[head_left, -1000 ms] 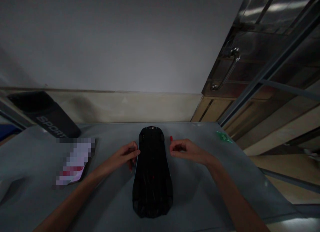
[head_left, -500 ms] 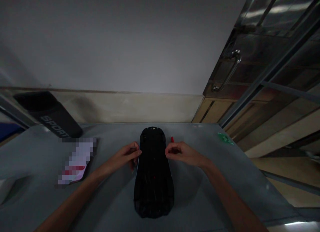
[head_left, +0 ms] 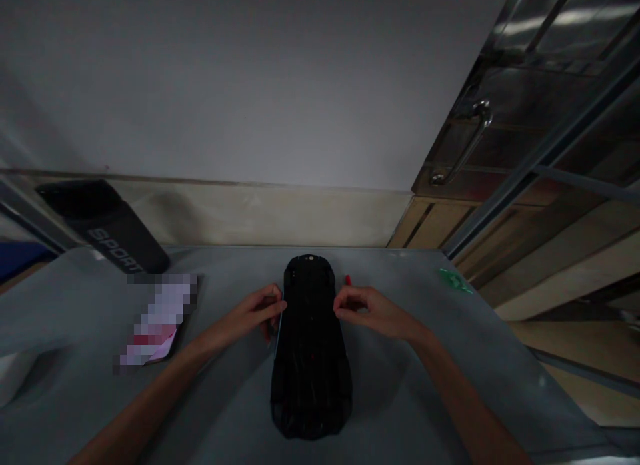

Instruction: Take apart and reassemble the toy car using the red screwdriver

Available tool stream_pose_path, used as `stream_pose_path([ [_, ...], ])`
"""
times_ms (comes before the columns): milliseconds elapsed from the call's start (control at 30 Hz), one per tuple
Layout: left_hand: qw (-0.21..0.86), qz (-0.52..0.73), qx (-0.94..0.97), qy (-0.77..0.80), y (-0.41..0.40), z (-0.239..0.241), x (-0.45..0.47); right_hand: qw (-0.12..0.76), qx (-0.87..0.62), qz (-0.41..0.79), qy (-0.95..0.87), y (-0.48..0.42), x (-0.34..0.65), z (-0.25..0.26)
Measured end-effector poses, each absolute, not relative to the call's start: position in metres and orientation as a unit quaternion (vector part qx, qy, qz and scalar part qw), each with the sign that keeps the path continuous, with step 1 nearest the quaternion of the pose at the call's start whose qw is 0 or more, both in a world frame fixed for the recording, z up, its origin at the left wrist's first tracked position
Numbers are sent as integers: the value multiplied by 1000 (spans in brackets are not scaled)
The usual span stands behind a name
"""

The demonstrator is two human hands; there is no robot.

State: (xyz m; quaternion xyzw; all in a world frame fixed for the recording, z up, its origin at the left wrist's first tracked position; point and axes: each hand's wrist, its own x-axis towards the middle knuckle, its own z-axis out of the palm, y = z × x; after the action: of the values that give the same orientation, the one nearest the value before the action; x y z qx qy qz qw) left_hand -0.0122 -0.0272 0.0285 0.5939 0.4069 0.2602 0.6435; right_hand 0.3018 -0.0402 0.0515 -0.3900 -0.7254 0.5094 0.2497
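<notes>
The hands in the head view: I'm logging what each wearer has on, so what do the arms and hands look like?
Both arms are bare as far as the picture's lower edge: no sleeves, gloves, watch or bands show. The left hand and the right hand carry no visible rings; the dim light hides finer detail.

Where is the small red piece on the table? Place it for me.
In the head view the small red piece lies on the grey table, just right of the black car-shaped object near its far end, directly beyond the right hand.

Dark SPORT bottle at my far left; green scrap far right on grey table; steel door handle beyond.
</notes>
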Motion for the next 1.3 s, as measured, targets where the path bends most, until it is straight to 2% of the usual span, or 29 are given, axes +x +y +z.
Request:
stream_pose_path([
  [1300,633,246,608,411,-24,25,-15,268,-350,548,-711,-40,297,51],
])
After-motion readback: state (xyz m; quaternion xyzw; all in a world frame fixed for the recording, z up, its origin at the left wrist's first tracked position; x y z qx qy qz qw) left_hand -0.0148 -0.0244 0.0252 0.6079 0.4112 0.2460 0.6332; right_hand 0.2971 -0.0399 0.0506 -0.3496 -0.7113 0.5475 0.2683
